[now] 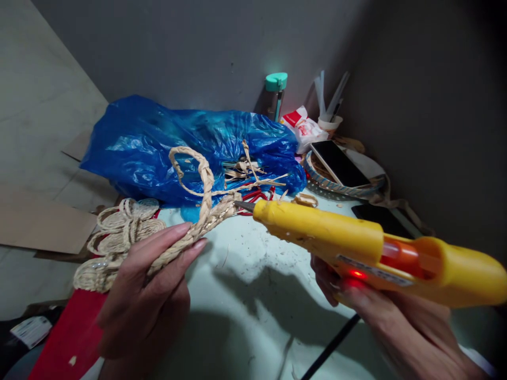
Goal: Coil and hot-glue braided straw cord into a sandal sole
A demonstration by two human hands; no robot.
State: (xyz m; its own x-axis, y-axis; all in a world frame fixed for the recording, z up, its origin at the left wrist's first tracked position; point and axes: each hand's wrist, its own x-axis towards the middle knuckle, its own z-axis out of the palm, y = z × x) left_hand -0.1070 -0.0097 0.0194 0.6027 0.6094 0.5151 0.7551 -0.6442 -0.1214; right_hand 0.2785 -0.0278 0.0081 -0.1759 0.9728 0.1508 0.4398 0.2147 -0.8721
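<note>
My left hand (146, 287) pinches a braided straw cord (206, 203) between fingers and thumb; the cord loops upward and runs back to a coiled straw piece (119, 232) at the left. In my right hand (380, 311) is a yellow hot glue gun (356, 245) with a red light lit on its side. Its metal nozzle touches the braid near the middle of the view. A black cable (330, 345) trails from the gun toward the bottom edge.
A crumpled blue plastic bag (178, 145) with straw scraps lies behind. At the back right are a teal-capped bottle (276, 95), a cup of glue sticks (328, 113), a phone (338, 163) on a woven tray and a red-white packet (304, 126). Cardboard (39, 221) lies left; grey walls close in.
</note>
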